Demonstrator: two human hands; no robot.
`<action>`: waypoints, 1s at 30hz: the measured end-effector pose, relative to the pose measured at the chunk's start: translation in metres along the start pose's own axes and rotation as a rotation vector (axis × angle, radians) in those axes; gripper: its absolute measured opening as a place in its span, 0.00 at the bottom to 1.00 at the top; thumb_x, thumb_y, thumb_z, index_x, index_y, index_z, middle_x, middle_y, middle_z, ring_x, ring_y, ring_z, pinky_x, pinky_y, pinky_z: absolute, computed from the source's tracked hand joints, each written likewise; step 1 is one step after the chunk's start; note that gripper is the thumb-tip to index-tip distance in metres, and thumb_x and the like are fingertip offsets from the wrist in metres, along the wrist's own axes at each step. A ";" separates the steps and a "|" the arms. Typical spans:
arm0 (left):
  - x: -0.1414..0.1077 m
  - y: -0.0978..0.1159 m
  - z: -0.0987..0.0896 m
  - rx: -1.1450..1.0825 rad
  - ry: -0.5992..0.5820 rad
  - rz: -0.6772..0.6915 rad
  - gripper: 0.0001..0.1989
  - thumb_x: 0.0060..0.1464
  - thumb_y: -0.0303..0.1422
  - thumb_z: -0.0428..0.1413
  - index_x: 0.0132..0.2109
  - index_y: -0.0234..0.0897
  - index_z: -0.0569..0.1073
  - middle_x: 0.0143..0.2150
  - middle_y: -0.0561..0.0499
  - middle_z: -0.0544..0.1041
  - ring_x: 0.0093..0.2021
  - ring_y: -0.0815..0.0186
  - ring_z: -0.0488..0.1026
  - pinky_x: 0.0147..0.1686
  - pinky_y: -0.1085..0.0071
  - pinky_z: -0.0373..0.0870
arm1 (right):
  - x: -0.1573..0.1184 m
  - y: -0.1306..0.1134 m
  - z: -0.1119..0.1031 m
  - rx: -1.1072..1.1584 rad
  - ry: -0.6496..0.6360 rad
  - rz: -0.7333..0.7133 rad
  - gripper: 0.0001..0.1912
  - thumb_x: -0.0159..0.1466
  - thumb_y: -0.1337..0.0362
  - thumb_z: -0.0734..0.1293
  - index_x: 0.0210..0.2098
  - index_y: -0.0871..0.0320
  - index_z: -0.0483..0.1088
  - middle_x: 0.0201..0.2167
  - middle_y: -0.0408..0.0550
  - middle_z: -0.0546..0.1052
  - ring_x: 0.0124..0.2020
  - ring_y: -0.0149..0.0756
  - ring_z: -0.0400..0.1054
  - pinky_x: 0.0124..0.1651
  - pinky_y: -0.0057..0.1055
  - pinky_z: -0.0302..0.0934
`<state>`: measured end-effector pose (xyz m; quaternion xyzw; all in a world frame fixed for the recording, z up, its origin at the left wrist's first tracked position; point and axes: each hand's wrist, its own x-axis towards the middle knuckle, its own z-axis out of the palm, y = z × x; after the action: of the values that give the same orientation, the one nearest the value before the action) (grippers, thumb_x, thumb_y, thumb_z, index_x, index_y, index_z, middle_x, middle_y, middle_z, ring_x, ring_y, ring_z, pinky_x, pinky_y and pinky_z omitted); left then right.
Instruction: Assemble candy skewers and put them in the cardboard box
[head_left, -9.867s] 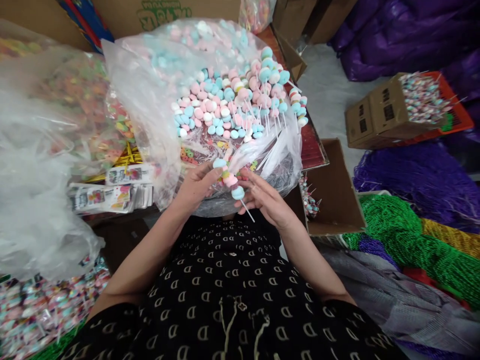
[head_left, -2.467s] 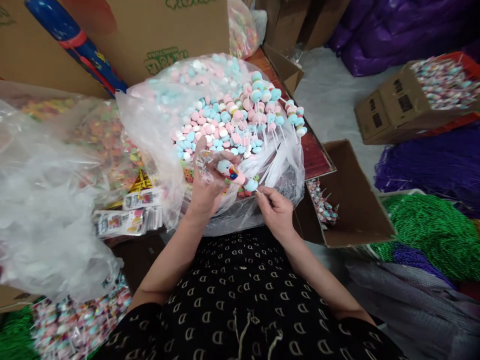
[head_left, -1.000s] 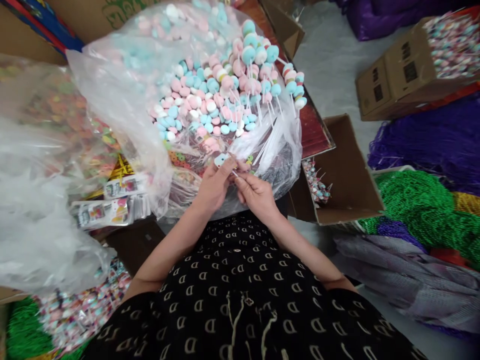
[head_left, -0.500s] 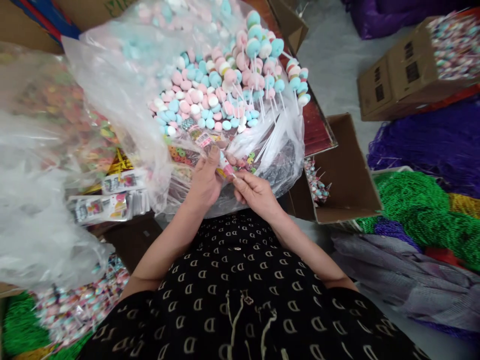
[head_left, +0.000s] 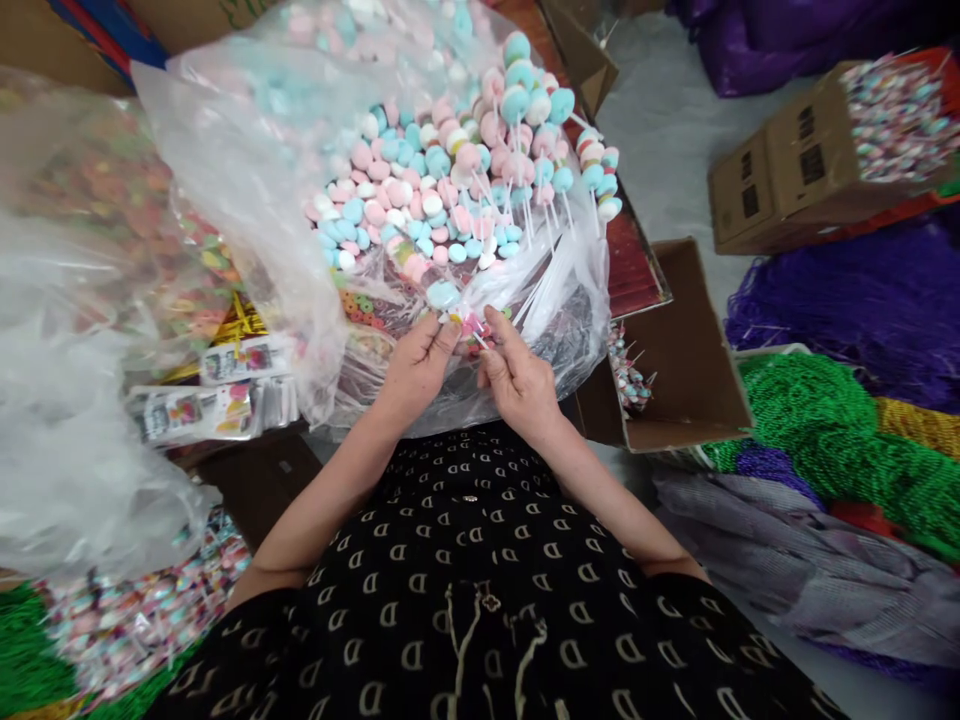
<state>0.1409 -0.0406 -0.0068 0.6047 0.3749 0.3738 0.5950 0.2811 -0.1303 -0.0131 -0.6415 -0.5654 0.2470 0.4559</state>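
Grey floor shows behind a red table, with a purple stringy heap off to the right. Spread over the table is a big clear bag. Just beside the table stands an open box, with some sweets on sticks down inside. Loose sweets in pink, blue and white lie piled on the bag.

Two hands are close together over the near side of the bag. One candy stick is between them, tipped so its top points away, inside a clear wrapper. The left hand pinches its low end with thumb and finger. The right hand has its thumb and pointing finger bent around that same spot, but I can't tell if they grip anything. Right there is a little pink bit, too small to name. Below it pokes a thin white stick end.

I think this is the closing-up step, with the wrapper on and its bottom bunched around the stick. Next, I guess, the left hand must hold the bunch snug while the right fingers make a gentle twist.
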 end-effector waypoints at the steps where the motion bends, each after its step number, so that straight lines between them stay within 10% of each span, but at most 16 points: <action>1: -0.001 0.000 0.001 -0.007 -0.001 0.003 0.16 0.63 0.47 0.61 0.35 0.40 0.78 0.32 0.52 0.76 0.34 0.65 0.70 0.39 0.69 0.68 | 0.001 0.001 0.003 -0.005 -0.005 -0.018 0.25 0.76 0.57 0.57 0.69 0.53 0.65 0.25 0.42 0.79 0.28 0.37 0.76 0.41 0.35 0.75; 14: -0.006 0.007 -0.016 -0.567 -0.016 -0.148 0.21 0.56 0.53 0.65 0.45 0.43 0.80 0.42 0.48 0.80 0.43 0.61 0.78 0.47 0.63 0.76 | 0.007 0.001 0.028 -0.035 0.056 -0.136 0.21 0.76 0.58 0.57 0.61 0.54 0.75 0.26 0.44 0.80 0.25 0.35 0.73 0.37 0.34 0.74; 21: -0.002 0.019 -0.015 -0.694 -0.030 -0.271 0.13 0.57 0.43 0.67 0.34 0.40 0.76 0.24 0.53 0.70 0.43 0.57 0.80 0.39 0.62 0.79 | 0.005 -0.016 0.043 -0.040 -0.006 -0.191 0.19 0.76 0.58 0.57 0.51 0.54 0.79 0.23 0.43 0.78 0.24 0.34 0.74 0.35 0.31 0.72; 30: -0.011 0.024 -0.048 -0.635 -0.136 -0.174 0.20 0.59 0.48 0.64 0.27 0.40 0.73 0.22 0.55 0.65 0.30 0.65 0.73 0.42 0.62 0.79 | 0.043 -0.033 0.010 0.214 -0.237 -0.039 0.25 0.72 0.44 0.64 0.32 0.55 0.80 0.26 0.44 0.81 0.28 0.33 0.76 0.35 0.30 0.71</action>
<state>0.0934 -0.0298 0.0177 0.3783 0.2494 0.3786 0.8071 0.2664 -0.0877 0.0188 -0.5446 -0.5982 0.3707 0.4563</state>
